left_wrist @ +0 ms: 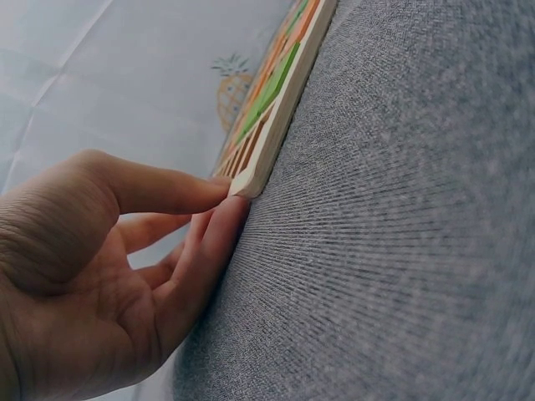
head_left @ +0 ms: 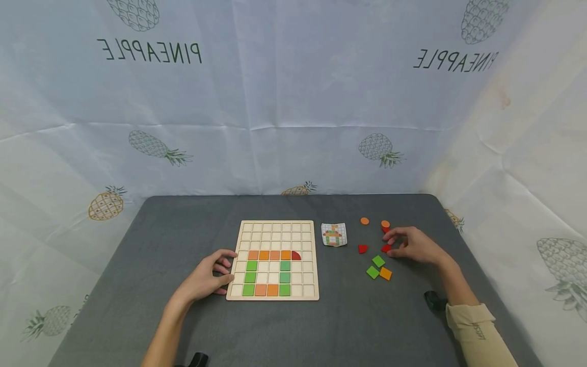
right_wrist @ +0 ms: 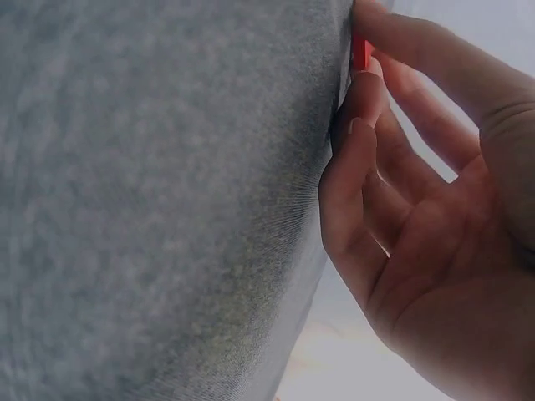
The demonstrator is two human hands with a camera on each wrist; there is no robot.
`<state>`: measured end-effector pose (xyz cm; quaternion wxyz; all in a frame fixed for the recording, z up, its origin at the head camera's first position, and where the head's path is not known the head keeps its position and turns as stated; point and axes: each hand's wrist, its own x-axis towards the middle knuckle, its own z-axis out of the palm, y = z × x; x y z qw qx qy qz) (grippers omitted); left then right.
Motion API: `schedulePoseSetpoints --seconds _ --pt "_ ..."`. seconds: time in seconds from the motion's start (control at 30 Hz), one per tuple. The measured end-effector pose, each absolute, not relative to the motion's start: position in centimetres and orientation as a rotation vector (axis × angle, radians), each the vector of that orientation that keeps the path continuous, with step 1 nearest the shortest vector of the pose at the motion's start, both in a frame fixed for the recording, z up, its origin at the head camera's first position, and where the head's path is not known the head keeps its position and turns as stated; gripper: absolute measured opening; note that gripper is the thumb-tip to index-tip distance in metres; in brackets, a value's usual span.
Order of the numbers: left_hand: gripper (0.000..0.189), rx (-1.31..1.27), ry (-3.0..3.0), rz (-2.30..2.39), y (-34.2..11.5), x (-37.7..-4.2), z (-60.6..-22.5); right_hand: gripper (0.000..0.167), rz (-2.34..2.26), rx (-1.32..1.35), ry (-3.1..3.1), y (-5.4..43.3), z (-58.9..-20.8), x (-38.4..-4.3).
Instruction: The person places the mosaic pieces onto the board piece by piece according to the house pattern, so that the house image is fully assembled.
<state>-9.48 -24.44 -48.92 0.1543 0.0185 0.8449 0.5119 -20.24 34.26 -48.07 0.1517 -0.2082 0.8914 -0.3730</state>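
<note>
A square wooden grid board [head_left: 308,234] lies on the table, with green, orange and salmon square tiles and one red quarter-round tile [head_left: 295,255] set in its cells. My left hand [head_left: 208,272] holds the board's left edge. In the left wrist view, the thumb lies against the board's corner [left_wrist: 248,185], with fingers beside and below it. My right hand [head_left: 415,247] is over the loose pieces at the right. Its thumb and fingertips close around a small red tile [right_wrist: 360,52], whose full shape is hidden. Another red piece [head_left: 385,230] shows by the fingertips.
A pattern card [head_left: 334,235] lies right of the board. Orange round pieces [head_left: 364,220], a red tile [head_left: 363,248], green squares [head_left: 378,261] and an orange square [head_left: 385,274] are scattered near my right hand. A pineapple-print cloth [head_left: 293,102] hangs behind the grey table [head_left: 348,316].
</note>
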Motion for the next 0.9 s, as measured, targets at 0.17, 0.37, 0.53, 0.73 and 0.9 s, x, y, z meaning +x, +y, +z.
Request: schedulePoseSetpoints --seconds 0.17,0.37,0.53,0.73,0.9 --pt "0.054 0.054 2.415 1.470 -24.5 -9.5 -48.9 0.031 -0.971 -0.600 2.634 33.9 -48.1 -20.2" --pt "0.054 0.067 2.411 1.473 -24.6 -9.5 -48.9 0.028 -0.950 -0.600 2.655 33.3 -47.7 -19.9" --pt "0.054 0.071 2.413 1.476 -24.6 -9.5 -48.9 0.024 -0.961 -0.661 2.691 32.1 -46.9 -19.6" --pt "0.054 0.074 2.412 1.475 -24.6 -9.5 -48.9 0.022 -0.975 -0.723 2.723 29.9 -45.6 -19.6" --pt "0.054 0.069 2.416 1.469 -24.6 -9.5 -49.0 0.022 -1.043 -0.769 2.694 27.3 -44.5 -19.6"
